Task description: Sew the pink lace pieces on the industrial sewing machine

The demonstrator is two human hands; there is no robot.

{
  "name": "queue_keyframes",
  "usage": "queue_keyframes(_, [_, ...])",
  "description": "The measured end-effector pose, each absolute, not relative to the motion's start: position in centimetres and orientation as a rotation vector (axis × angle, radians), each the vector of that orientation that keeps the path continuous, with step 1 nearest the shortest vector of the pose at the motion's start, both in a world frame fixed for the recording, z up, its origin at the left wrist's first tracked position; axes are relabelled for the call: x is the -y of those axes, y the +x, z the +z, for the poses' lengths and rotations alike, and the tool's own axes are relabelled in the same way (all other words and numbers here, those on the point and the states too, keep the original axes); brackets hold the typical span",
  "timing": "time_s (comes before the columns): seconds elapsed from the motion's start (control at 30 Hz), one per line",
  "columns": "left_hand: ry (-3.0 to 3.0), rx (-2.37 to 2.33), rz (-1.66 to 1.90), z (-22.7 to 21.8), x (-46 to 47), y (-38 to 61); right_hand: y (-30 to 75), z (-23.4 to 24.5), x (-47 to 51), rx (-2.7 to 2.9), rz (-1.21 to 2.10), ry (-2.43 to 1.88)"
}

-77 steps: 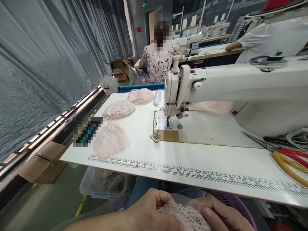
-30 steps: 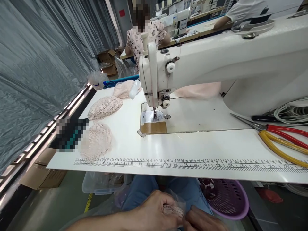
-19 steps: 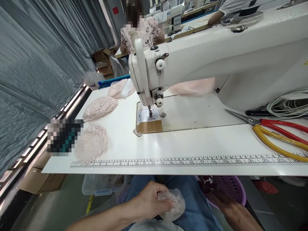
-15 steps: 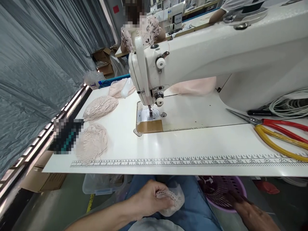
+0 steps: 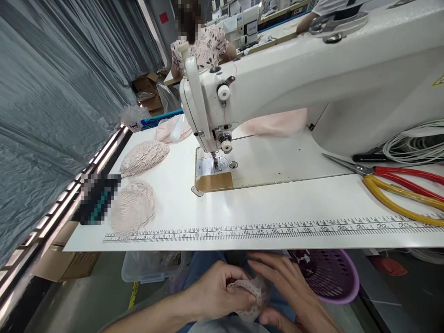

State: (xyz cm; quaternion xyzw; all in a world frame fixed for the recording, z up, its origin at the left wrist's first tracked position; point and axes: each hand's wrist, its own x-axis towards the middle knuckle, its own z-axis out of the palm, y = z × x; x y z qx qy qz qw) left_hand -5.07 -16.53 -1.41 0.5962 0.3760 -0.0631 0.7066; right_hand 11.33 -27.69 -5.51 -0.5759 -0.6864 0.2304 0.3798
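Note:
Low over my lap, my left hand (image 5: 222,289) pinches a small folded piece of pale pink lace fabric (image 5: 255,293) between thumb and fingers. Beside it on the right is my right hand (image 5: 287,291), its fingers stretched out and the thumb spread below, close around the fabric's sheer edge. Whether the right fingertips touch the cloth I cannot tell. On the white table above stands a sewing machine (image 5: 222,111), with its presser foot (image 5: 215,164) over the metal plate. Two lace pieces, one rounded (image 5: 144,156) and one flatter (image 5: 133,208), lie at the table's left.
Scissors with red and yellow handles (image 5: 371,173) lie at the right near coiled white cable (image 5: 412,148). A printed ruler (image 5: 256,232) runs along the front edge. Below are a purple basket (image 5: 352,282) and a clear plastic bin (image 5: 138,268). A person in a patterned top (image 5: 204,46) sits beyond.
My right hand has come from over the purple basket leftward to the lace fabric. My left hand keeps its pinch on the fabric. The view has shifted slightly.

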Motion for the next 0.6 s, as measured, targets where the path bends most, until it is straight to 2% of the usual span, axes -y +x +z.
queue_keyframes(0.2, [1.607, -0.719, -0.192, -0.9, 15.5, -6.4, 11.7, -4.8, 26.9, 1.748, 0.97, -1.462])
queue_keyframes(0.37, [1.688, -0.679, -0.095, -1.3, 16.0, -6.7, 10.9, -5.4, 26.9, 1.75, 0.762, -1.461])
queue_keyframes(0.53, [2.074, -0.488, 0.429, -1.7, 17.1, -6.2, 11.1, -5.1, 27.7, 1.853, 0.489, -1.392])
queue_keyframes(0.6, [2.334, -0.304, 0.687, -1.6, 17.3, -6.1, 11.4, -4.8, 28.1, 1.858, 0.514, -1.334])
